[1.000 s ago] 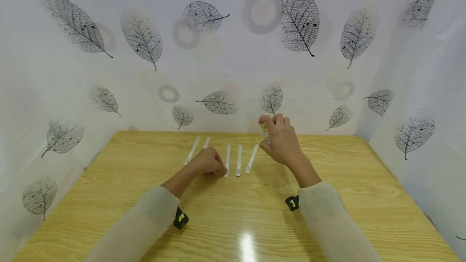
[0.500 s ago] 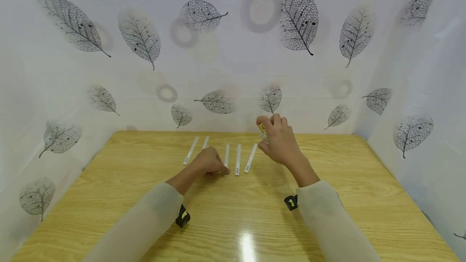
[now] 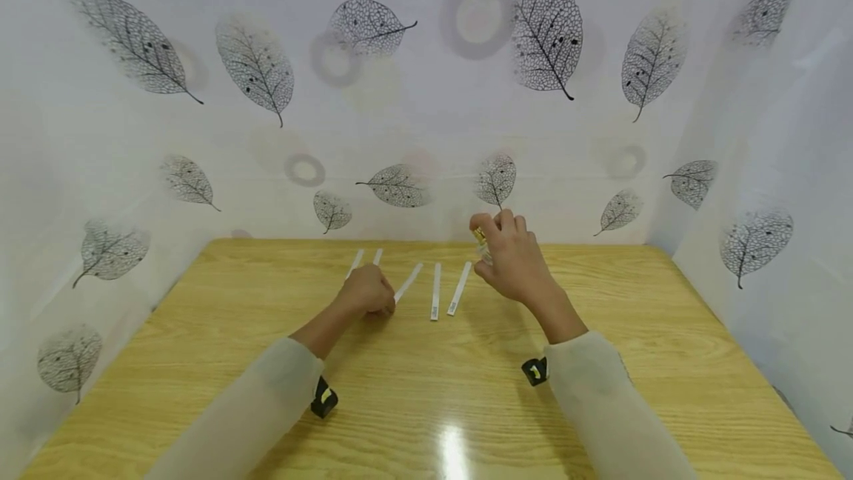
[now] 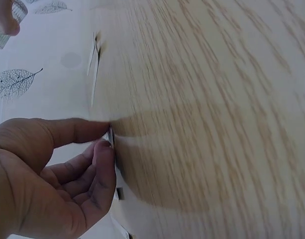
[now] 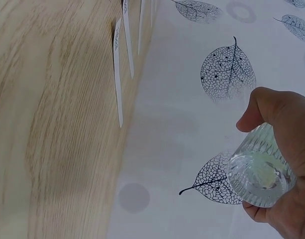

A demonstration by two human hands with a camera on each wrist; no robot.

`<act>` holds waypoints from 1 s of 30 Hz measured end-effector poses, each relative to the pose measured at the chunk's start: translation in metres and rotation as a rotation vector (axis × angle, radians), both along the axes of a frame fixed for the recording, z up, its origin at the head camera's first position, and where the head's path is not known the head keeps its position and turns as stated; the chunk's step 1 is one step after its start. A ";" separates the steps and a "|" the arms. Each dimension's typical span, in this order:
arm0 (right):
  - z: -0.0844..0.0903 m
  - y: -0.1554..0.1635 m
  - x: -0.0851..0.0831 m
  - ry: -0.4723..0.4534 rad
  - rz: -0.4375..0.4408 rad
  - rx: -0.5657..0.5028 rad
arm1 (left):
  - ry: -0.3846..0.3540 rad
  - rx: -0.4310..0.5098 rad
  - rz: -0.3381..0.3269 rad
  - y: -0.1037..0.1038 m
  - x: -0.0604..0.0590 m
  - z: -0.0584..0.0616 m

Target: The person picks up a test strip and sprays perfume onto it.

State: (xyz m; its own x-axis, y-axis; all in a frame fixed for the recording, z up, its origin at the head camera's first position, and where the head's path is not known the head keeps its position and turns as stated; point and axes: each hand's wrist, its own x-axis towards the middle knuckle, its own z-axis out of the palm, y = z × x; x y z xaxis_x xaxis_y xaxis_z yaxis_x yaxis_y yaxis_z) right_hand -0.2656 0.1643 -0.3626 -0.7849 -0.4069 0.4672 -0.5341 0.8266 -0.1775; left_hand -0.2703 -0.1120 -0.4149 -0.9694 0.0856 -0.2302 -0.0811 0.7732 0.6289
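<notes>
My left hand [image 3: 368, 292] pinches a thin, floppy paper strip [image 3: 408, 281] by its near end; my right hand [image 3: 514, 264] grips a slick, breakable glass bottle [image 5: 260, 171] around its body.

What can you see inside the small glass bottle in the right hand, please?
Through the ribbed clear base of the glass bottle, the right wrist view shows a pale, faintly yellowish inside. The right hand covers its upper part, so any fill level is hidden.

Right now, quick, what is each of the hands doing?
Left hand: pinching one end of a white paper strip on the table.
Right hand: holding a small clear glass bottle in the air.
</notes>
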 end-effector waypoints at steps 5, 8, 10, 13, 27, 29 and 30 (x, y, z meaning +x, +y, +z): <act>0.001 0.000 0.001 -0.018 0.008 0.005 | 0.003 0.025 0.029 -0.007 -0.001 -0.001; 0.001 -0.001 0.001 -0.028 0.012 0.003 | -0.003 0.025 0.028 -0.009 -0.002 -0.002; 0.002 -0.001 0.002 -0.034 0.014 0.002 | -0.006 0.018 0.021 -0.010 -0.002 -0.001; 0.002 -0.002 0.002 -0.038 0.014 0.003 | -0.013 0.009 0.016 -0.010 -0.003 -0.001; -0.001 -0.001 0.003 -0.031 0.029 0.007 | -0.012 0.048 -0.026 -0.010 0.000 0.001; -0.002 0.000 0.003 -0.028 0.033 0.007 | -0.023 0.074 -0.033 -0.010 0.001 0.001; -0.002 0.000 0.003 -0.026 0.034 0.009 | -0.026 0.085 -0.036 -0.010 0.001 0.000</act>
